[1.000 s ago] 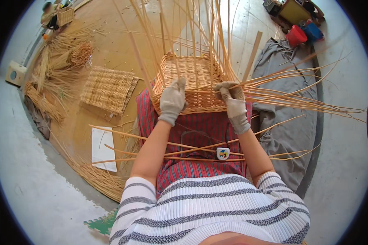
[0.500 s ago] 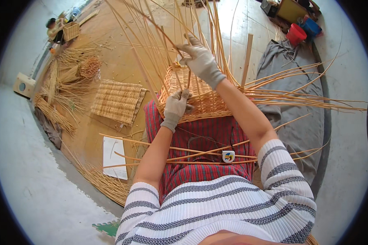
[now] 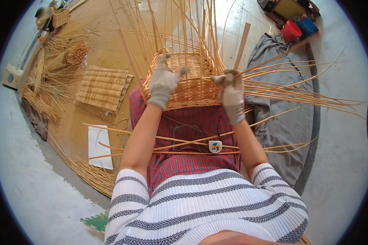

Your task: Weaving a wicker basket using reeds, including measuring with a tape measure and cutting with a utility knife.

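Across my lap, over the red striped cloth [image 3: 188,163], the woven basket [image 3: 194,94] is sitting straight ahead of me, its longer side seemingly running left to right between my two hands. My gloved left hand [image 3: 163,83] is resting against the left part of its near wall, thumb pointing away from the fingers; I can't tell whether the fingertips are closing on one of the upright stakes [image 3: 185,45]. At the near right corner, my gloved right hand [image 3: 233,92] is gripping a blurred brown strand [image 3: 290,50] that is slanting up and off to the right. Loose strands [image 3: 257,84] are fanning rightward just beside it, so my right is lying nearer to them than my left.
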The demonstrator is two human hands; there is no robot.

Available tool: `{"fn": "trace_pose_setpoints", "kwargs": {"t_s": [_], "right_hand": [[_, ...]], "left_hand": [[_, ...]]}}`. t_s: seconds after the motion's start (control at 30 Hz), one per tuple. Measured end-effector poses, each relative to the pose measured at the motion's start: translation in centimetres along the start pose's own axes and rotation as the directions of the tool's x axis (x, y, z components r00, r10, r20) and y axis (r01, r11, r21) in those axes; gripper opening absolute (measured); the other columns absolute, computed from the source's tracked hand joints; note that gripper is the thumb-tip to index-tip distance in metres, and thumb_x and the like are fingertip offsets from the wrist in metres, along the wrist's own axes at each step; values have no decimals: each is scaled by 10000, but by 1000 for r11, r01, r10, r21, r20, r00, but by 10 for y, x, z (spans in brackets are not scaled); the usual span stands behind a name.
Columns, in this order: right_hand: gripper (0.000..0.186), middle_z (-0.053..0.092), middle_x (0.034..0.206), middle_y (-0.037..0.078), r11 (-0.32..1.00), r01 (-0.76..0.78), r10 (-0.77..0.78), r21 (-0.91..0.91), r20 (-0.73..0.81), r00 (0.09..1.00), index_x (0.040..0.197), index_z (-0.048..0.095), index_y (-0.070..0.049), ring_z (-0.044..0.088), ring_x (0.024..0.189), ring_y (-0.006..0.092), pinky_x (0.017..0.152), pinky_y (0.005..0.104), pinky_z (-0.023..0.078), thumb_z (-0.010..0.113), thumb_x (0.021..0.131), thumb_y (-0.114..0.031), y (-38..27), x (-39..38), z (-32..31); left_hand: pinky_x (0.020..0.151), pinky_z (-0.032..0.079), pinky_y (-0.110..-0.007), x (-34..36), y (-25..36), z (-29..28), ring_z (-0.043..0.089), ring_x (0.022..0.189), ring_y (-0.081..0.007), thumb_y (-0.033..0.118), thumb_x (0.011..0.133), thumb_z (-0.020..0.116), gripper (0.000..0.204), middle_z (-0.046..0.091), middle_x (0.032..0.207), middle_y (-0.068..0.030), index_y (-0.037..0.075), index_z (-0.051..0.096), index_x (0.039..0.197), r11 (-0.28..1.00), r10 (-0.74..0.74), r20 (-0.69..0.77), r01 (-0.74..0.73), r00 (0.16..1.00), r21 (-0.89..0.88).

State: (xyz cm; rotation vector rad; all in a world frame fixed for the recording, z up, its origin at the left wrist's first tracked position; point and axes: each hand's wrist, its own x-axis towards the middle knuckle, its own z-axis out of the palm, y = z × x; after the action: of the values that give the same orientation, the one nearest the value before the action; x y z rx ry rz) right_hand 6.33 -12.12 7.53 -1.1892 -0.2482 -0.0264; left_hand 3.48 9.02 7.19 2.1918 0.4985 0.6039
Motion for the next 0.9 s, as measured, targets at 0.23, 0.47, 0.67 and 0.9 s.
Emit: {"fn": "trace_pose_setpoints", "kwargs": {"t_s": [0.23, 0.47, 0.67, 0.9], "right_hand": [[187, 704, 879, 87, 953, -81, 52, -293, -103, 993, 1095, 570, -34, 683, 778, 173, 629, 297, 540, 603, 995, -189, -15, 19, -29], [178, 704, 1060, 95, 961, -150, 103, -231, -206, 973, 1148, 548, -64, 691, 921, 152, 671, 293, 555, 582, 976, -34, -17, 41, -57], [589, 600, 1308, 99, 732, 614, -387, -295, 562, 731, 1450, 469, -126, 600, 1175, 201, 923, 295, 509, 529, 901, 79, -17, 124, 35], [311, 674, 958, 92, 938, -99, 34, -333, -197, 980, 1285, 479, -78, 670, 802, 170, 626, 282, 540, 506, 984, -8, -26, 15, -89]], "left_hand": [[672, 526, -336, -11, 29, -6, 667, 760, -206, 344, 898, 733, 499, 682, 916, -123, 37, 532, 1237, 972, -226, -163, 212, 960, -100], [407, 484, -302, -28, 56, 49, 609, 489, -151, 173, 1001, 586, 197, 639, 815, -83, 7, 572, 1105, 715, -231, 614, 559, 755, -419], [397, 435, -310, -32, 52, 62, 567, 416, -133, 353, 1014, 561, 341, 559, 546, -41, 17, 607, 977, 801, -350, 459, 515, 816, -306], [388, 401, -319, -20, 55, 63, 472, 407, -131, 293, 947, 687, 243, 542, 566, -43, 59, 629, 925, 747, -432, 527, 618, 732, -245]]}}
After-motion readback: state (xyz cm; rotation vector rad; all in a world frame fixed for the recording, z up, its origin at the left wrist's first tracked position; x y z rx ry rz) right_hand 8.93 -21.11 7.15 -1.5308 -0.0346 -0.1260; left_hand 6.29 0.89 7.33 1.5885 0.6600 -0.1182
